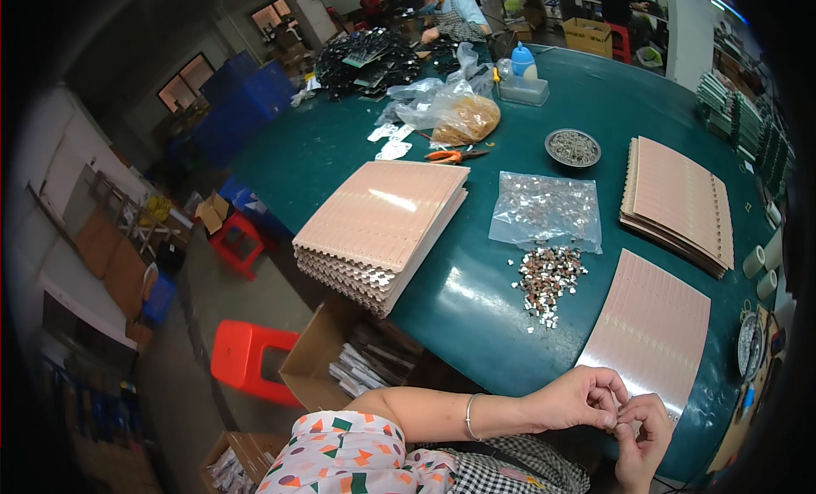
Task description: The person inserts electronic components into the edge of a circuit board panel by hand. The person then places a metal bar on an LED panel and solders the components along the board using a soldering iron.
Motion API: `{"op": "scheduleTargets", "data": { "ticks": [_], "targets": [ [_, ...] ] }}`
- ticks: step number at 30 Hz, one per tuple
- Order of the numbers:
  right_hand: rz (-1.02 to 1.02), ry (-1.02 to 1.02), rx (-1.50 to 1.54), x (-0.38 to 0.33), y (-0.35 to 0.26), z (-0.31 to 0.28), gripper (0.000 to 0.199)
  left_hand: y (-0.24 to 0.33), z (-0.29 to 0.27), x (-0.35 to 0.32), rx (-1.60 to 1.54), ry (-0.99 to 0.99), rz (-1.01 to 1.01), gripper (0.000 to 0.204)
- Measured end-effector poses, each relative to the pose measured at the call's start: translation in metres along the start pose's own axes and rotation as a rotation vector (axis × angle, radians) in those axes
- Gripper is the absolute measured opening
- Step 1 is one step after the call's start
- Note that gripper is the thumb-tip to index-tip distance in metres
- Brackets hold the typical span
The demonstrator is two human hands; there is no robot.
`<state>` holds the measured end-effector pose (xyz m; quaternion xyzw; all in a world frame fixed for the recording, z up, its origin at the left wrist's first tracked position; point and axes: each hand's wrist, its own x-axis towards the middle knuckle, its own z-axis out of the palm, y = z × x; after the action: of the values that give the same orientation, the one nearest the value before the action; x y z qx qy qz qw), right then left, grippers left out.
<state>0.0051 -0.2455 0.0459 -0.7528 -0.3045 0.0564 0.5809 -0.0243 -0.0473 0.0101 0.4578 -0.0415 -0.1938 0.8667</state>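
Observation:
My left hand [585,398], with a bracelet on its wrist, and my right hand [646,439] meet over the near edge of a pinkish-tan panel [650,324]. Their fingers are pinched together, thumbs and fingertips nearly touching. Whatever lies between the fingertips is too small to make out. Beyond them, to the left, lies a loose pile of small silvery and brown metal parts [548,282]. It spills out by a clear plastic bag [544,207] with more such parts inside. A round metal bowl [573,147] of small silvery pieces stands farther back.
Stacks of similar panels stand at left [387,214] and right [680,197] on the green table [459,324]. Orange-handled pliers [455,157], a bag of brownish parts [466,118] and a blue-topped bottle [523,62] lie farther off. A red stool [246,362] and cardboard box [314,358] flank the table's left edge.

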Motion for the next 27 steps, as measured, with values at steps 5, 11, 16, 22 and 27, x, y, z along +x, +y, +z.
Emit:
{"op": "scheduleTargets", "data": {
  "ticks": [5,11,16,22,27],
  "targets": [
    [0.069,0.188,-0.226,0.006,0.01,-0.013,0.014,0.028,-0.024,-0.018,0.987,0.418,0.386,0.018],
    [0.04,0.115,-0.537,-0.001,0.029,-0.033,0.014,0.051,-0.094,-0.037,1.639,0.735,0.377,0.031],
    [-0.009,0.116,-0.631,0.001,0.036,-0.022,0.019,0.033,-0.099,-0.033,1.63,0.712,0.384,0.02],
    [0.056,0.074,-0.662,0.0,0.037,-0.025,0.019,0.029,-0.09,-0.022,1.638,0.689,0.419,0.016],
    [0.077,0.102,-0.64,0.0,0.034,-0.031,0.011,0.036,-0.091,-0.016,1.678,0.614,0.409,0.014]
  ]
}}
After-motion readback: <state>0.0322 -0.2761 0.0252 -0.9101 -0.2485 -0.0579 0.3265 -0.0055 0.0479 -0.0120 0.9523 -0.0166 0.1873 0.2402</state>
